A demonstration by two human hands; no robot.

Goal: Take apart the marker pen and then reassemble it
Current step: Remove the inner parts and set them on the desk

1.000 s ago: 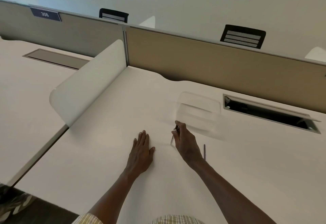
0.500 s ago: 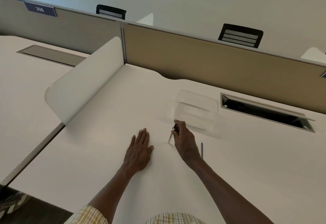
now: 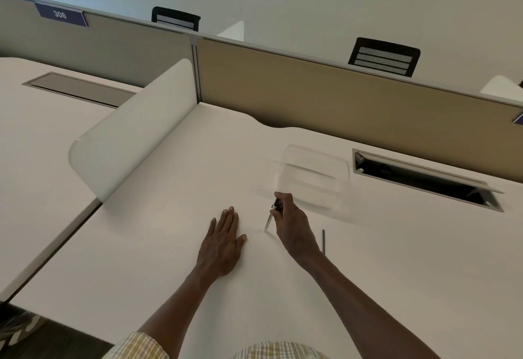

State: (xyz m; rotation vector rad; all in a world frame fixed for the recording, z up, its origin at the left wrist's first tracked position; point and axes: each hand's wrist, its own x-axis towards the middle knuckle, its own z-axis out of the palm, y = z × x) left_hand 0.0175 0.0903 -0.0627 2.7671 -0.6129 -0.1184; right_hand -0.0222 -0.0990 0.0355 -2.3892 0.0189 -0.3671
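Note:
My right hand (image 3: 293,227) grips a slim marker pen (image 3: 271,216) with a dark upper part and a clear lower barrel. The pen is tilted, its lower tip touching the white desk (image 3: 169,259). My left hand (image 3: 223,241) lies flat on the desk, palm down, fingers together, a short way left of the pen and holding nothing. A thin dark rod (image 3: 323,241), like an ink refill, lies on the desk just right of my right wrist.
A clear plastic container (image 3: 314,174) stands just beyond my right hand. An open cable slot (image 3: 424,179) is sunk into the desk at the back right. A white curved divider (image 3: 133,129) rises on the left, and a tan partition (image 3: 339,98) closes the back.
The hands and pen hold nearly the same pose; only the camera view has shifted slightly.

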